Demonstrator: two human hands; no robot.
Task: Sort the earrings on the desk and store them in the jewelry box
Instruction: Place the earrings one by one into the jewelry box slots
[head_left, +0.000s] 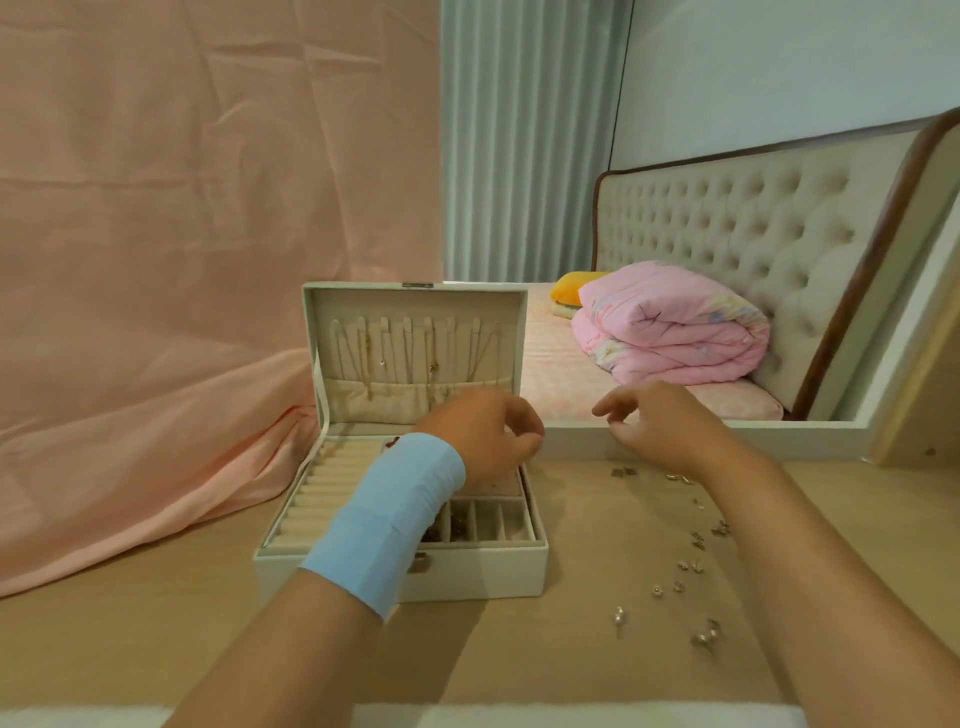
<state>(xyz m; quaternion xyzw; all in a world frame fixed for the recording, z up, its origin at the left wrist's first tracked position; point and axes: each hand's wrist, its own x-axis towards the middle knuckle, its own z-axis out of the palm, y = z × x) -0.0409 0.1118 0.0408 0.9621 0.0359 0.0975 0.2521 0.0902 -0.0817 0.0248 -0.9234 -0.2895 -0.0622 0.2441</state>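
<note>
The earrings (684, 566) lie scattered on the right part of the table (571, 654), in a loose line from near the front edge toward the far edge, just beside the right forearm. They are small metal pieces, so I judge them very light, hard and a little slippery. Their thin posts and hooks can bend, and a piece can easily roll or jump away. It is better to pinch each one by its body with two fingertips, not by the post.

The jewelry box (493, 577) stands open near the middle of the table, to the left of the earrings. Some small compartments in its front row already hold dark pieces. The left hand (488, 436), with a blue wristband (395, 514), hovers over the box with fingers curled; whether they pinch an earring I cannot tell. The right hand (660, 426) hangs near the far edge, fingers loosely bent, holding nothing visible.
</note>
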